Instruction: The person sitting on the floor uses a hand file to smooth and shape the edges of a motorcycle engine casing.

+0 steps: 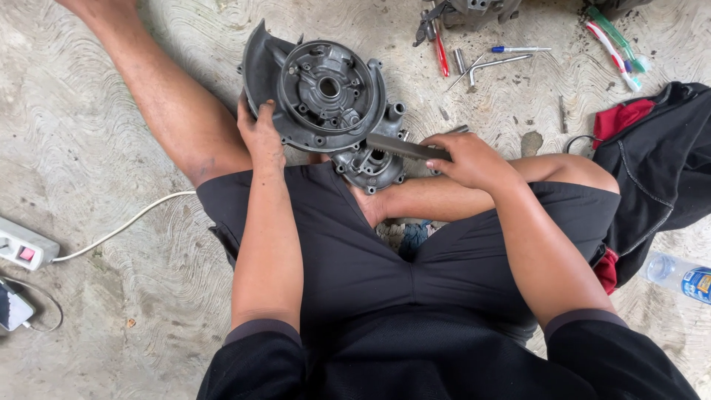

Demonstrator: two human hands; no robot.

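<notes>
A grey metal engine crankcase (326,96) stands tilted on the concrete floor between my legs, its round open face toward me. My left hand (261,137) grips its lower left edge and steadies it. My right hand (470,159) is closed around a flat dark metal file (404,147), whose tip rests against the lower right rim of the crankcase. I sit on the floor in dark shorts, left leg stretched out, right leg folded under the casing.
Pliers with red handles (437,41), a metal hex key (492,65), a blue pen-like tool (518,50) and toothbrushes (615,41) lie at the back. A black bag (659,170) and plastic bottle (678,275) sit right. A white power strip (26,248) lies left.
</notes>
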